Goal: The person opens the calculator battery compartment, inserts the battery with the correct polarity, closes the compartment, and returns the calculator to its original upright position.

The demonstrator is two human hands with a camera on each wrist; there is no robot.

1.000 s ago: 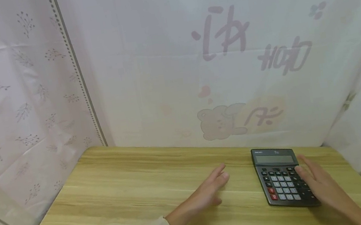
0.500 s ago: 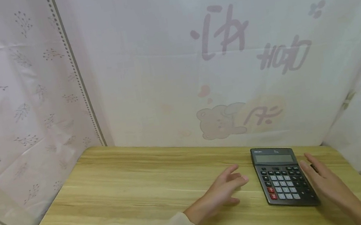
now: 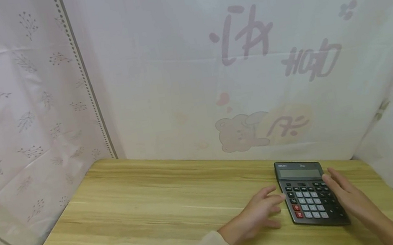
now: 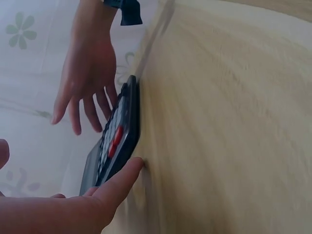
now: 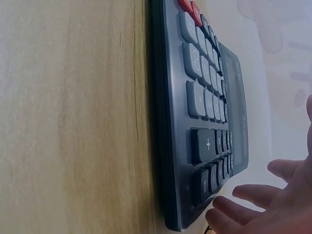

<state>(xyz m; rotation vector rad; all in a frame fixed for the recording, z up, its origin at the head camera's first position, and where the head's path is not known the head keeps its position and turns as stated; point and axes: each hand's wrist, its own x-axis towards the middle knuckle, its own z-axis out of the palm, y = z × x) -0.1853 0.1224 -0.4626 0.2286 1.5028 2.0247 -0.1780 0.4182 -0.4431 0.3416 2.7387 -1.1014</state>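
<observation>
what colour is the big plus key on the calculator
Black or very dark grey; the calculator's plus key shows best in the right wrist view.

Curtained nook — printed hangings (image 3: 160,85) behind and beside wood-grain table (image 3: 144,206).

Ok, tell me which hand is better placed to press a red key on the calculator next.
Probably the left hand: its fingers are by the left edge of the calculator, close to the red keys. The right hand is at the opposite edge, with the grey keys in between.
</observation>
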